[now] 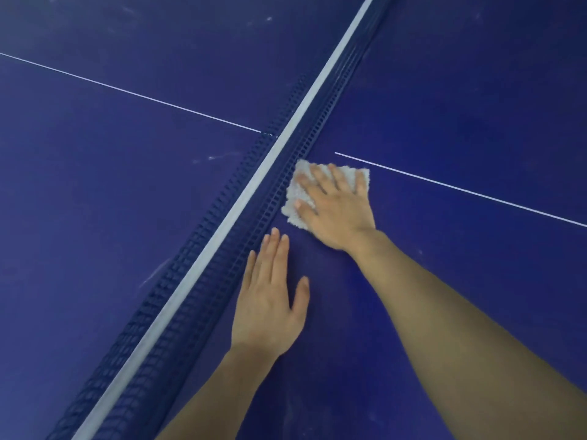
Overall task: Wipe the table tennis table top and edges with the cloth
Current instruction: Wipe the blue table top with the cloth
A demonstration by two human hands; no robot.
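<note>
Two bare forearms reached across the smooth, dark blue desk (460,106). Left hand (270,300) lay flat on the matte surface, fingers straight and together, thumb spread, holding nothing, its grip wide and just beside the net (222,236). Right hand (336,204) pressed palm-down on the cloth (297,192), fingers splayed and straight over it, not curled round it. Cloth was white, nubbly terry, folded to a rough square, lying on the desk with one edge touching the net's foot. Net was dark mesh with a pale flat tape along its top, running diagonally. Thin white lines (460,188) crossed the desk on both sides of it. Faint pale scuffs (211,158) marked the far half.
</note>
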